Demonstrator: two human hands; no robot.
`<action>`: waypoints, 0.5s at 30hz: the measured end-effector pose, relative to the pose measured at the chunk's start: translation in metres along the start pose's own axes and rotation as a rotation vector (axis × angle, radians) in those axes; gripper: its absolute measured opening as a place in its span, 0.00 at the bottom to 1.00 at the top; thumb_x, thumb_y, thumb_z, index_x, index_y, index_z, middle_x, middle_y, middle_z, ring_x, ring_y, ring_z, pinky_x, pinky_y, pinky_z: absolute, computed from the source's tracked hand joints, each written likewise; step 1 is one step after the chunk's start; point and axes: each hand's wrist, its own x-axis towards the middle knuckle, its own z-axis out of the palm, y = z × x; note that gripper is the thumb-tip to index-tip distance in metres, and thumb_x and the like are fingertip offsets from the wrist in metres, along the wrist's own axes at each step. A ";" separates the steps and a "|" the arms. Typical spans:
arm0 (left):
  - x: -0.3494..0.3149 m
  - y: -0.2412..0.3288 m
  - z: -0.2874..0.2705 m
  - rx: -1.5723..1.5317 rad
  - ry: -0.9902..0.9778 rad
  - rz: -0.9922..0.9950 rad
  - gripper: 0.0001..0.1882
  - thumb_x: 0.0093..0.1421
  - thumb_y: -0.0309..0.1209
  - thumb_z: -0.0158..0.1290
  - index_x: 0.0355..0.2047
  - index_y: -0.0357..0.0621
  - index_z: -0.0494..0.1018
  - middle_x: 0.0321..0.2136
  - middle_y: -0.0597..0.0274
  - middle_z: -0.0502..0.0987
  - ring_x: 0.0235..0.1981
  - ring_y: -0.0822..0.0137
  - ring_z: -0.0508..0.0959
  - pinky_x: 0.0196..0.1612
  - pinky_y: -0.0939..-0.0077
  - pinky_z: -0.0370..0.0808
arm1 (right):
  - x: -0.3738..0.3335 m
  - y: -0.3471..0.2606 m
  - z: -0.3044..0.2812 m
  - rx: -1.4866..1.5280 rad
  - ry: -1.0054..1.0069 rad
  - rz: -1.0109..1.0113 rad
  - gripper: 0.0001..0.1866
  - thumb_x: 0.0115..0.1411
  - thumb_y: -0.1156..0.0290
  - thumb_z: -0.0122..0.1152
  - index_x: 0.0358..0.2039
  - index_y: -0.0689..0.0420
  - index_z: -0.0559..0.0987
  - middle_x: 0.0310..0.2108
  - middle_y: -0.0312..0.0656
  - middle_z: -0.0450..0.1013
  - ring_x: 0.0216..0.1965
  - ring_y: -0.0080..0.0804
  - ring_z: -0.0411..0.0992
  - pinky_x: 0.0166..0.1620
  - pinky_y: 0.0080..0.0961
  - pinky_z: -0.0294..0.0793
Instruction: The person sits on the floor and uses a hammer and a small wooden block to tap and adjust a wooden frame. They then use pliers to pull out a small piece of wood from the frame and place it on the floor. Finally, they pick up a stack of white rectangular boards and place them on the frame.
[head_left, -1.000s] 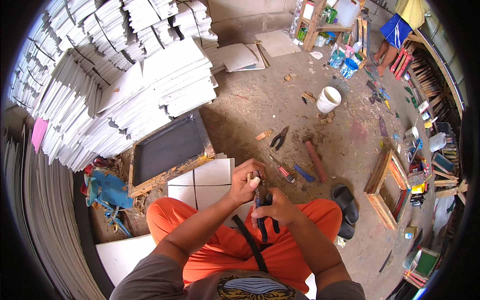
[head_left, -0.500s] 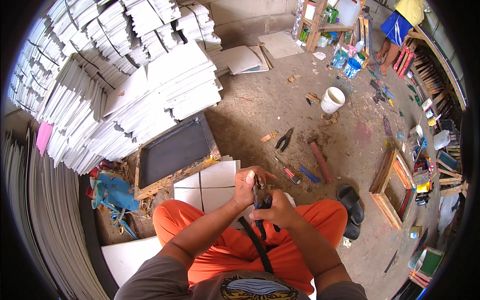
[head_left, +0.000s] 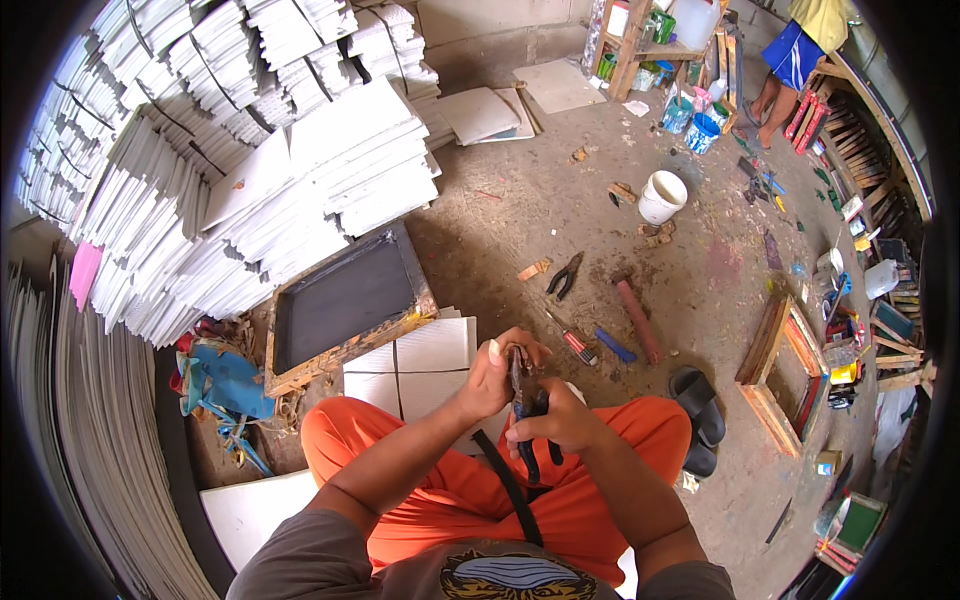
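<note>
In the head view, the right hand (head_left: 558, 415) is wrapped around the smooth black handles of the pliers (head_left: 518, 378), whose worn, brownish metal head points away from the body. The pliers are above the lap, between the two hands. The left hand (head_left: 490, 378) is curled at that metal head, thumb upright; whether it pinches anything small there, I cannot tell. Beneath are soft, creased orange trousers (head_left: 350, 440), crossed by a flat black strap (head_left: 508, 490).

Ahead, on rough, stained concrete floor (head_left: 510, 230), lie dark pliers (head_left: 566, 276) with splayed, curved handles, a slim screwdriver (head_left: 574, 342), a blue rod (head_left: 614, 345) and a hammer (head_left: 637, 320) with a round reddish handle. Farther off stands a round white plastic bucket (head_left: 656, 208).

To the left, a rectangular frame (head_left: 345, 353) of coarse, splotched wood holds a flat dark panel, near layered white paper stacks (head_left: 370, 150) bound with thin black bands.
</note>
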 end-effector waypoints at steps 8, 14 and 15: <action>0.008 0.016 -0.012 0.245 -0.239 0.053 0.38 0.72 0.66 0.32 0.39 0.37 0.68 0.30 0.55 0.71 0.35 0.53 0.80 0.50 0.51 0.79 | -0.010 0.005 -0.005 -0.044 -0.016 0.056 0.11 0.54 0.78 0.71 0.34 0.65 0.76 0.26 0.45 0.79 0.26 0.39 0.82 0.33 0.33 0.84; 0.000 0.005 -0.009 0.258 -0.246 0.106 0.35 0.76 0.59 0.32 0.38 0.34 0.70 0.32 0.47 0.76 0.37 0.44 0.82 0.44 0.55 0.79 | -0.021 0.008 -0.005 0.133 -0.042 0.125 0.10 0.52 0.81 0.70 0.32 0.65 0.76 0.25 0.49 0.79 0.25 0.41 0.82 0.32 0.36 0.84; 0.000 0.006 -0.011 0.289 -0.254 0.093 0.36 0.75 0.60 0.32 0.38 0.34 0.70 0.32 0.47 0.76 0.36 0.44 0.82 0.44 0.55 0.79 | -0.021 0.008 -0.006 0.122 -0.041 0.130 0.10 0.52 0.80 0.70 0.32 0.65 0.76 0.25 0.48 0.79 0.25 0.40 0.82 0.32 0.35 0.84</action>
